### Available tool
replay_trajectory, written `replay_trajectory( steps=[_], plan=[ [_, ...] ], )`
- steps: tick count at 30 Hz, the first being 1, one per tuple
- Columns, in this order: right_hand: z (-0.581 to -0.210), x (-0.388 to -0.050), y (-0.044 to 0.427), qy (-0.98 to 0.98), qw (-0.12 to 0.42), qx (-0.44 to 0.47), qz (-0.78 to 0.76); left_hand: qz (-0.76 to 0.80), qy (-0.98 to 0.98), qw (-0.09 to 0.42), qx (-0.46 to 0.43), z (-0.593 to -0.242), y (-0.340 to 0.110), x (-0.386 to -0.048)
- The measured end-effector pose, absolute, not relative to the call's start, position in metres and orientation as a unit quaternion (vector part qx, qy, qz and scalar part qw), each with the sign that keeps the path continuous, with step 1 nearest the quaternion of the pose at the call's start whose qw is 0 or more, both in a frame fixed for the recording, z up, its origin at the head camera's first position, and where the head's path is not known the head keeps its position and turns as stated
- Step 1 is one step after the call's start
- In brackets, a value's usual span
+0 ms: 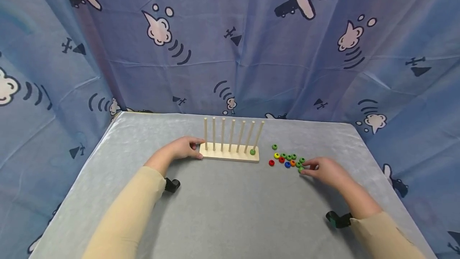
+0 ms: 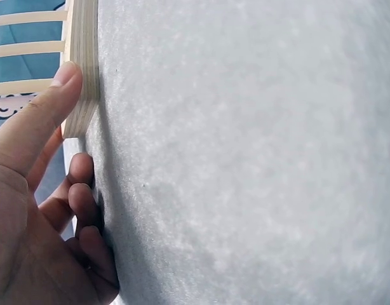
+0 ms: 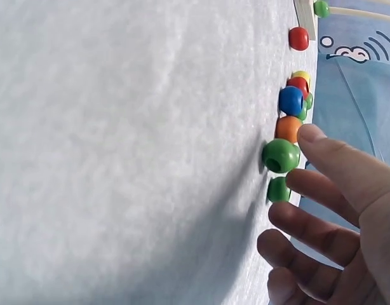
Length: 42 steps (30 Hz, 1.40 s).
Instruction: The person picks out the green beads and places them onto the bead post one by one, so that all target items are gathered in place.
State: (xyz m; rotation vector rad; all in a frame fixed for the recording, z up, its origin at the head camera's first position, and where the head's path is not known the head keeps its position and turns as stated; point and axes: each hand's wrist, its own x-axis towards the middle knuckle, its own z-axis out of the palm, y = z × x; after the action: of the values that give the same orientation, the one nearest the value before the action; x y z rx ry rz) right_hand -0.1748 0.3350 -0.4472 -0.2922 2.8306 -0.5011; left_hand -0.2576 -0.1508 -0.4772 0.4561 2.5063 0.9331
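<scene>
A pale wooden peg board [image 1: 230,154] with a row of upright pegs stands on the table. My left hand [image 1: 185,147] grips its left end, thumb at the near side and index finger at the far side. In the left wrist view the thumb [image 2: 67,75] lies against the board's edge. One green bead [image 1: 252,152] sits at the foot of the rightmost peg. Right of the board, my right hand [image 1: 325,170] pinches a green bead [image 3: 281,155] at the near edge of a loose group, between thumb and index finger; the other fingers curl loosely.
Around the right hand lie several green beads [image 1: 288,157], a yellow bead [image 1: 276,155], two red beads, one of them apart [image 1: 271,163], a blue bead [image 1: 287,164] and an orange bead [image 1: 292,163]. A patterned blue curtain [image 1: 230,51] hangs behind the grey-covered table [image 1: 230,211].
</scene>
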Motion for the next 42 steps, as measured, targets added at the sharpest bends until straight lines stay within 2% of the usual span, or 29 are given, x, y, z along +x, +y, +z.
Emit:
replay_trajectory(
  steps=[15, 29, 42],
  plan=[
    [-0.457, -0.180, 0.332, 0.974, 0.119, -0.107, -0.159, 0.331, 0.904, 0.217, 0.163, -0.476, -0.150, -0.258],
    [-0.455, -0.177, 0.338, 0.973, 0.130, -0.103, -0.163, 0.332, 0.904, 0.215, 0.163, -0.475, -0.150, -0.259],
    [-0.446, -0.179, 0.336, 0.973, 0.118, -0.093, -0.173, 0.339, 0.904, 0.213, 0.153, -0.475, -0.150, -0.257]
  ],
)
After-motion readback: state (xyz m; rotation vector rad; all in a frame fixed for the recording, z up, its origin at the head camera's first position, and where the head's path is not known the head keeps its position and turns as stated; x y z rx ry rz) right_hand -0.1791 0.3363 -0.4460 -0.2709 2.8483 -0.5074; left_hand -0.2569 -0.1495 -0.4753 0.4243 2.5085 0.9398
